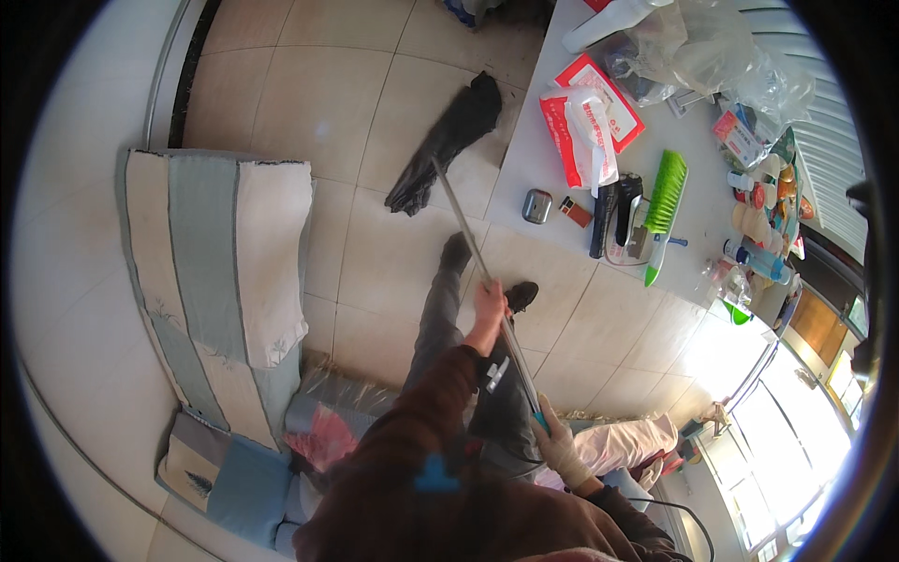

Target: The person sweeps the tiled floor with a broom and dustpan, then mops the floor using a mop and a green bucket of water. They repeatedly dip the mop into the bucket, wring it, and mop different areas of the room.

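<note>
A mop with a long metal handle (pixel 518 356) runs slantwise across the view, and its dark mop head (pixel 456 137) lies on the tiled floor, partly beside the table. My left hand (pixel 490 309), bare, is closed around the middle of the handle. Lower down, near the blue end of the handle, my right hand (pixel 558 442) grips it in a pale, thin glove. Both of my feet stand on the tiles between the mop head and my hands.
At right stands a white table (pixel 523 165) with a green-bristled brush (pixel 666 193), a red-and-white tissue pack (pixel 577 137), plastic bags (pixel 692 49) and bottles. On the left is a sofa (pixel 204 246) under a striped cover. Bedding or clothing (pixel 621 446) lies behind me.
</note>
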`<move>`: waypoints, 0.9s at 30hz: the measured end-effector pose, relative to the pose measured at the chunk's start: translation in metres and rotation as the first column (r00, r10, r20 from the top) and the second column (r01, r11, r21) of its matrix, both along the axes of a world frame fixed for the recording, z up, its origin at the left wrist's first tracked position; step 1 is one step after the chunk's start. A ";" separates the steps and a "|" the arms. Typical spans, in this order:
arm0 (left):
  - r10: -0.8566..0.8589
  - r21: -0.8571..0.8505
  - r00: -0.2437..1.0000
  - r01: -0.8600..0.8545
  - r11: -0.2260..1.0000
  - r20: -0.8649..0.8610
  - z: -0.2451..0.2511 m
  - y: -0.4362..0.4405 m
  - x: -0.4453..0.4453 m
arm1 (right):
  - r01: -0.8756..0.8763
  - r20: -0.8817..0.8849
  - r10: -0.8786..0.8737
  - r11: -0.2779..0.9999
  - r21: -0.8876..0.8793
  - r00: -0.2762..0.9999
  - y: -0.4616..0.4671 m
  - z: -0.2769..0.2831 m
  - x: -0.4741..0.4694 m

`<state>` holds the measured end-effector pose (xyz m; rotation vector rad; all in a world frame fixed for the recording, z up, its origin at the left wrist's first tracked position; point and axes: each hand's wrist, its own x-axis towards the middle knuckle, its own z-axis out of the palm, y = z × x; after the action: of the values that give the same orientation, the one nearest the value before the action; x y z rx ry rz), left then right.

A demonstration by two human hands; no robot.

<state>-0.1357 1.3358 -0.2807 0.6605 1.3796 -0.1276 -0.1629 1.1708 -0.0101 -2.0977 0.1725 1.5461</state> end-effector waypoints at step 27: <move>-0.242 0.002 0.926 0.252 0.968 0.290 -0.081 0.085 0.056 | 0.937 -0.479 -0.831 0.346 -0.046 0.283 0.139 -0.078 -0.041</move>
<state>-0.0799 1.4212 -0.3616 0.7898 1.0074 -0.2464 -0.2039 1.3100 -0.0877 -0.9763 1.0850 1.1114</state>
